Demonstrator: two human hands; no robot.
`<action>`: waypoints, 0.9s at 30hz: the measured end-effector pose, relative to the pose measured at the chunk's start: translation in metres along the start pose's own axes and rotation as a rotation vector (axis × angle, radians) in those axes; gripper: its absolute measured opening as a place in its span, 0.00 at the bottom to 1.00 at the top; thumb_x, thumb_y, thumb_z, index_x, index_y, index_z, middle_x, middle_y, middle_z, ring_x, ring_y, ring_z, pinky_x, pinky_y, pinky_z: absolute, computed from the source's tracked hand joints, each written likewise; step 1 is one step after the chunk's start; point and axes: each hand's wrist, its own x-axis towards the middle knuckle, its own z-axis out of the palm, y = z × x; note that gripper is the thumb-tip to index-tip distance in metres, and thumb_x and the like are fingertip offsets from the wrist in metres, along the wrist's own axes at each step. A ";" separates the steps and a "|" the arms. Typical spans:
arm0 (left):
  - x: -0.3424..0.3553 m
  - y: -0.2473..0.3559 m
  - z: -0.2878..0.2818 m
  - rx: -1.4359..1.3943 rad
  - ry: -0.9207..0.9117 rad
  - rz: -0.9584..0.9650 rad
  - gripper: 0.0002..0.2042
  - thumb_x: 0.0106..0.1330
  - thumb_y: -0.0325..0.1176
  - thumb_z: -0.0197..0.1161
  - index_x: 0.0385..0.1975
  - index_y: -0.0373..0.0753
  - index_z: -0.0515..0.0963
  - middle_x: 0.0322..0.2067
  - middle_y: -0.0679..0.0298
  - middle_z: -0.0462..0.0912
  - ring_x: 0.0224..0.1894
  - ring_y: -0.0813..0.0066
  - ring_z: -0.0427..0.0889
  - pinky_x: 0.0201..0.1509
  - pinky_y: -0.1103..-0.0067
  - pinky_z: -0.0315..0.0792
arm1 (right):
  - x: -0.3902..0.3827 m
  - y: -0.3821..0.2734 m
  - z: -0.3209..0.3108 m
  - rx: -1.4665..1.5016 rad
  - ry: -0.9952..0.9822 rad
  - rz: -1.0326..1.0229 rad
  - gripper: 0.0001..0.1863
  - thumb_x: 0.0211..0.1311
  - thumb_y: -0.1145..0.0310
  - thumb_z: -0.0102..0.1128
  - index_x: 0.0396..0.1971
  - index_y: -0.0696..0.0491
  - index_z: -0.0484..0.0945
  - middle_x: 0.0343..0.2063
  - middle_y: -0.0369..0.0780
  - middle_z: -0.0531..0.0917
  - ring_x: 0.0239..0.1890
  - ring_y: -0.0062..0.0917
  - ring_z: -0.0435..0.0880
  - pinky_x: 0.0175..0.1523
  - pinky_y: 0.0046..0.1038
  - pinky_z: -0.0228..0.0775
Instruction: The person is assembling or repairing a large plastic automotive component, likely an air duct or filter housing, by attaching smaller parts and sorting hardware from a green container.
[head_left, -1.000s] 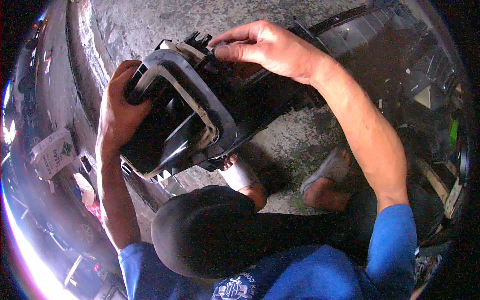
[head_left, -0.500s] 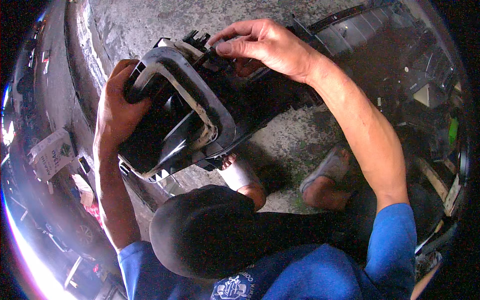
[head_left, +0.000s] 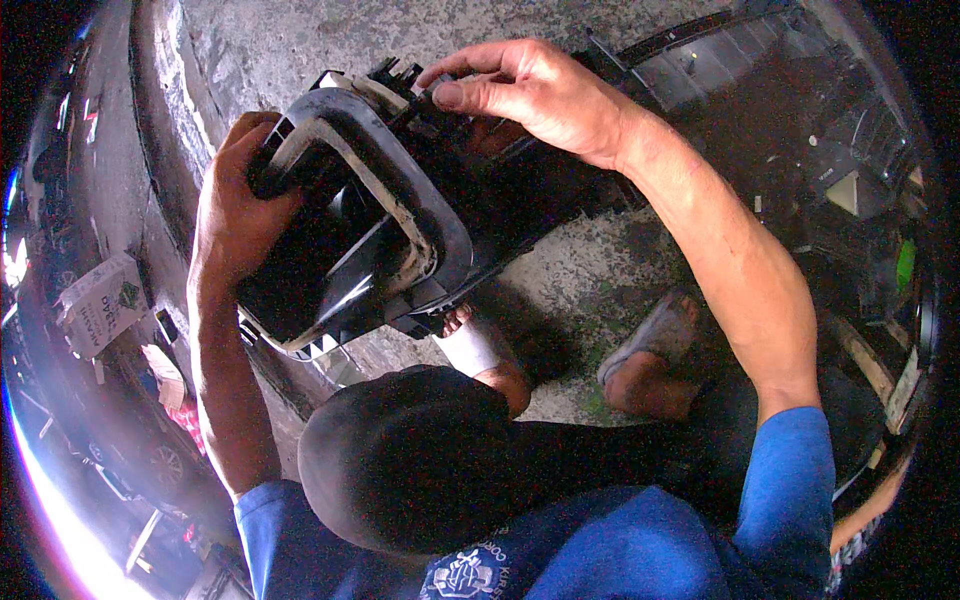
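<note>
Above my left knee is a bulky black plastic housing (head_left: 445,225). Its rounded opening is edged by a dirty, greyish strip that looks like foam. My left hand (head_left: 243,195) is wrapped round the rim at the left, with most of its fingers hidden behind it. At the far side, my right hand (head_left: 530,95) has thumb and forefinger bent around a small dark part (head_left: 447,95) on the housing. What exactly the fingertips hold is hard to make out. Small black prongs (head_left: 395,72) stick up just left of them.
My knee (head_left: 400,460) rises below the housing, and my sandalled feet rest on the rough concrete floor (head_left: 560,270). Dark plastic parts (head_left: 720,60) lie at the far right. A torn cardboard piece (head_left: 100,305) lies left. At lower right, another person's limb (head_left: 875,500) seems to show.
The housing has tipped slightly, and my left hand has risen a little with its rim. My right hand stays at nearly the same spot. The limb at lower right shows more.
</note>
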 end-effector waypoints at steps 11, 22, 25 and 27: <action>0.001 0.011 -0.002 0.067 -0.039 -0.039 0.19 0.44 0.25 0.64 0.40 0.29 0.75 0.44 0.57 0.75 0.47 0.63 0.77 0.54 0.76 0.68 | -0.001 -0.001 -0.010 -0.005 -0.022 0.035 0.14 0.63 0.65 0.57 0.46 0.53 0.78 0.32 0.31 0.83 0.33 0.12 0.80 0.38 0.16 0.73; -0.001 0.010 0.001 0.009 -0.023 -0.049 0.21 0.41 0.22 0.61 0.41 0.28 0.74 0.44 0.57 0.74 0.47 0.65 0.77 0.54 0.78 0.68 | 0.003 0.000 -0.002 0.045 -0.096 0.069 0.22 0.57 0.58 0.65 0.49 0.52 0.77 0.37 0.34 0.83 0.38 0.16 0.79 0.44 0.19 0.70; -0.001 0.009 -0.001 -0.005 -0.023 -0.049 0.22 0.41 0.21 0.60 0.42 0.28 0.74 0.44 0.57 0.74 0.47 0.66 0.77 0.55 0.78 0.67 | 0.003 -0.003 -0.003 0.036 -0.104 0.069 0.20 0.60 0.63 0.62 0.52 0.51 0.75 0.35 0.34 0.83 0.31 0.14 0.81 0.37 0.17 0.74; -0.001 0.009 -0.002 -0.014 -0.040 -0.059 0.22 0.41 0.21 0.60 0.42 0.28 0.74 0.44 0.57 0.74 0.48 0.66 0.76 0.55 0.78 0.67 | 0.003 -0.003 -0.004 0.032 -0.100 0.078 0.19 0.60 0.64 0.61 0.51 0.51 0.75 0.34 0.34 0.83 0.30 0.14 0.81 0.36 0.18 0.75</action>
